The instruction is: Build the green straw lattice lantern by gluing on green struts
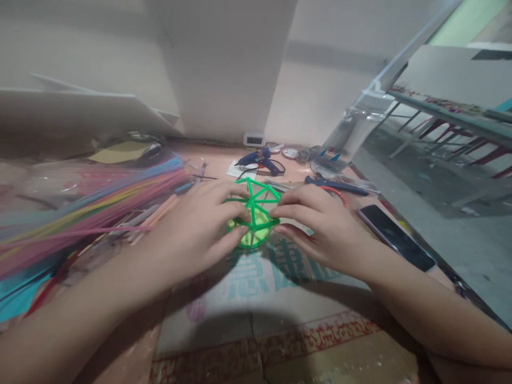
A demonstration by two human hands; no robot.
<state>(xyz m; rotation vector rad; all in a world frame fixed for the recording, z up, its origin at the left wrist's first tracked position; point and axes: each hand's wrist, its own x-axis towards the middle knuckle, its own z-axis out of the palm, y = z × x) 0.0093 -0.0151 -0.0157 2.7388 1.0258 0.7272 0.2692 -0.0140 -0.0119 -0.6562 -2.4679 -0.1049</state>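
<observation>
A green wire frame (253, 205) made of straight struts and triangles stands over the printed cardboard sheet (208, 320) in front of me. Its lower part forms a round ring with a yellowish-green inside. My left hand (204, 221) grips the frame's left side between thumb and fingers. On the opposite side, my right hand (320, 218) pinches a lower right strut near its corner. Part of the frame's left edge is hidden behind my left fingers.
Behind the frame lie a blue glue gun (262, 160) and a small digital display (254, 140). A clear bottle (344, 138), dark-handled pliers (340, 185) and a phone (396, 237) are at right. Colourful pipe-cleaner-like strips (100, 208) are piled at left.
</observation>
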